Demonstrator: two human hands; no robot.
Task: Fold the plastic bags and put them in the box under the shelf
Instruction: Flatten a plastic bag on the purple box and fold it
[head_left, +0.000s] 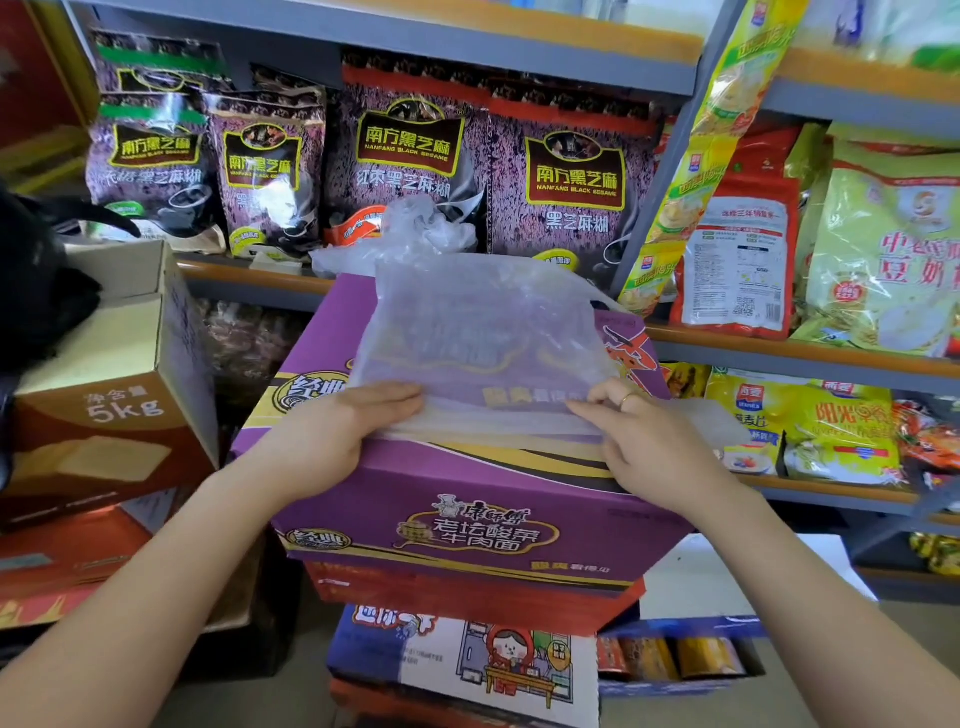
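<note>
A clear plastic bag (483, 332) lies flat on top of a purple noodle carton (467, 514). My left hand (337, 431) pinches the bag's near left edge, thumb on top. My right hand (639, 441), with a ring on it, holds the near right edge. Behind the flat bag, a crumpled heap of more clear plastic bags (410, 228) rests on the carton's far end against the shelf.
Shelves (779, 353) of packaged food stand behind and to the right. An open brown 5 kg carton (114, 395) sits at the left with a black bag (36, 291) on it. More cartons (467, 660) are stacked beneath the purple one.
</note>
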